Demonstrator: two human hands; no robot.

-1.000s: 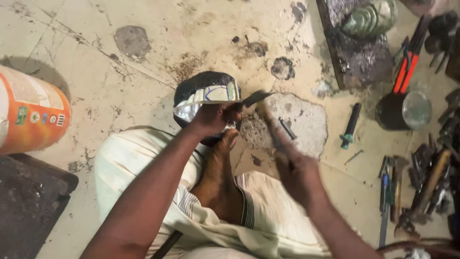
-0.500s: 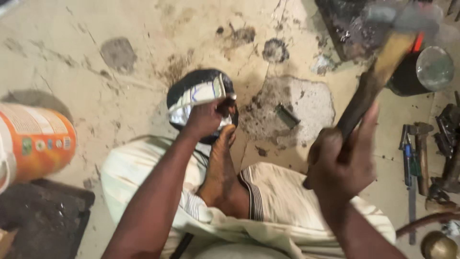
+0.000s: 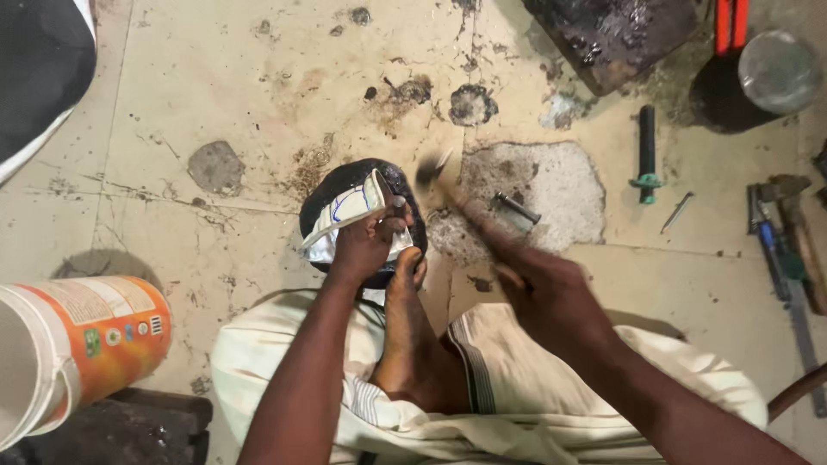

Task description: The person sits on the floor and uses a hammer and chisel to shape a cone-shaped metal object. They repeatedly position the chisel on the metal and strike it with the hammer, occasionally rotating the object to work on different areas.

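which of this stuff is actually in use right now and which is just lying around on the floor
In use:
left hand pinning the bent metal sheet on the round black block
right hand swinging the hammer, blurred
bare foot beside the block

Lying about:
orange bucket
green-collared punch
small bolt
hand tools at right

My left hand (image 3: pixel 366 245) is resting on the round block (image 3: pixel 345 185), my foot (image 3: pixel 409 327) lying just behind it, my right hand (image 3: pixel 551 297) gripping 1 hammer (image 3: pixel 448 185) to its right, the bucket (image 3: pixel 77 344) sitting far left.
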